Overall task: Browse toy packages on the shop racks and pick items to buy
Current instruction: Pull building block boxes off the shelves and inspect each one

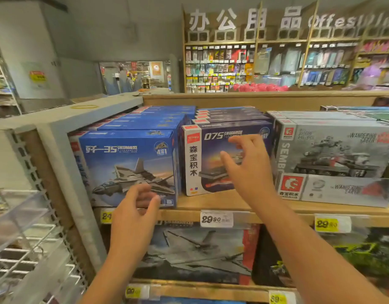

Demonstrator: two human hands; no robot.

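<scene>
Both reaching in with nothing held, left hand (pixel 132 218) loosely curled low by the bright blue cardboard jet-fighter box (pixel 129 167) standing front-left on the wooden shelf (pixel 233 205), right hand (pixel 248 165) spread before the dark navy warship box (pixel 213 159) just beside it.

Two hands (pixel 132 218), three front boxes (pixel 132 167), five price tags (pixel 216 218).

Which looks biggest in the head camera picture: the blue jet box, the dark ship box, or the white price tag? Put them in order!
1. Blue jet box, largest.
2. Dark ship box: close behind, but the right hand hides part of it, so this is unsure.
3. White price tag, plainly smallest.
</scene>
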